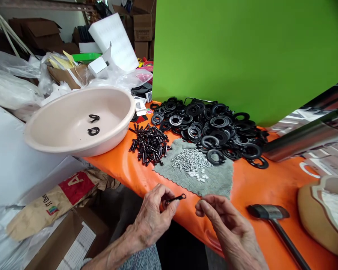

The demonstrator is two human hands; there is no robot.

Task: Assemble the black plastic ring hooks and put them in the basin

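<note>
My left hand [153, 215] is closed on a small black rod with a ring-shaped end [180, 197], held over the table's front edge. To its right, my right hand [228, 223] has thumb and forefinger pinched together; anything between them is hidden or too small to name. The hands are apart. Just beyond them lies a grey cloth [169, 170] bearing a heap of small silver pins [190, 159]. Left of the pins is a pile of similar black rods [150, 144]. Behind the cloth rises a large heap of black rings [211, 123], some overlapping its edge.
A beige basin [56, 112] at the left holds two black ring pieces [94, 131]. A mallet [269, 212] lies on the orange table cover [124, 174] at the right, near a tan container [312, 213]. A green panel [242, 52] stands behind; a metal tube [307, 131] slants at right.
</note>
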